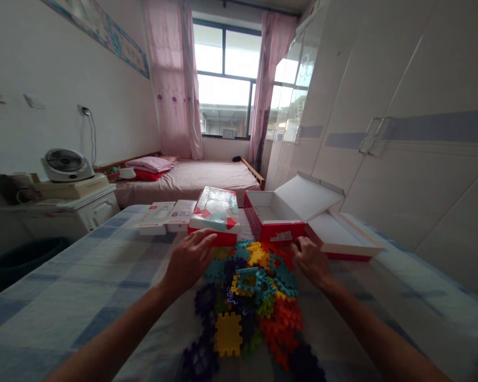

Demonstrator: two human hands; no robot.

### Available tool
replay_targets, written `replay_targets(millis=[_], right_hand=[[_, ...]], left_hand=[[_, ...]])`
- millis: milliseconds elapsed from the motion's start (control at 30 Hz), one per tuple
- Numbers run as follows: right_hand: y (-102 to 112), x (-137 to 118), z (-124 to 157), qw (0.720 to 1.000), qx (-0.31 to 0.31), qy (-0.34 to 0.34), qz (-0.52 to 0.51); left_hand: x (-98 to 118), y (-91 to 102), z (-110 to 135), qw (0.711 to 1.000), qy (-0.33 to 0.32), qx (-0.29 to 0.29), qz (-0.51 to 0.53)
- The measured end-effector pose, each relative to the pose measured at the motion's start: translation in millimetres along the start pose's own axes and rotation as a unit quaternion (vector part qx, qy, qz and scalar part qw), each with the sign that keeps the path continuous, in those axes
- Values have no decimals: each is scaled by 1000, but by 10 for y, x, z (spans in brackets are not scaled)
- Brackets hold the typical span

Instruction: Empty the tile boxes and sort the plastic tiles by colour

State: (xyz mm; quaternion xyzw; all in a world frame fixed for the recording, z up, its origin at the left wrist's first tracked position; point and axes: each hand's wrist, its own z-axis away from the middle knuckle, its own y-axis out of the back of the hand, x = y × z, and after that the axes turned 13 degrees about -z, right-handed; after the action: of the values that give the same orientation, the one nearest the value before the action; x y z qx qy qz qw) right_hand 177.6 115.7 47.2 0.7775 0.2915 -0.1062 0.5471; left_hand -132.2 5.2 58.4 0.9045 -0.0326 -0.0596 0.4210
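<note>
A heap of coloured plastic interlocking tiles lies on the checked blue-and-white cloth in front of me. My left hand rests palm down with fingers spread at the heap's left edge, its fingertips touching the closed red box. My right hand lies at the heap's right edge, fingers loosely curled, just below the front wall of the open red box. Neither hand visibly holds a tile.
The open box's white lid leans back; a flat red-and-white lid lies to its right. Small white cartons sit left of the closed box. Beyond are a bed, a bedside cabinet with a fan, and wardrobe doors on the right.
</note>
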Motion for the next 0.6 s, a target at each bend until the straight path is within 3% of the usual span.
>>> replay_targets(millis=[100, 267, 400, 533, 600], right_hand=[[-155, 24, 91, 993, -95, 12, -76], [-280, -161, 204, 973, -134, 67, -176], [-271, -343, 212, 977, -101, 42, -184], [-224, -458, 139, 958, -191, 54, -206], [-123, -459, 196, 956, -194, 75, -206]], left_hand=[[204, -7, 226, 994, 38, -70, 74], [455, -56, 413, 969, 116, -163, 145], [593, -52, 442, 974, 122, -135, 136], [596, -79, 474, 986, 79, -89, 118], [546, -99, 504, 986, 72, -84, 124]])
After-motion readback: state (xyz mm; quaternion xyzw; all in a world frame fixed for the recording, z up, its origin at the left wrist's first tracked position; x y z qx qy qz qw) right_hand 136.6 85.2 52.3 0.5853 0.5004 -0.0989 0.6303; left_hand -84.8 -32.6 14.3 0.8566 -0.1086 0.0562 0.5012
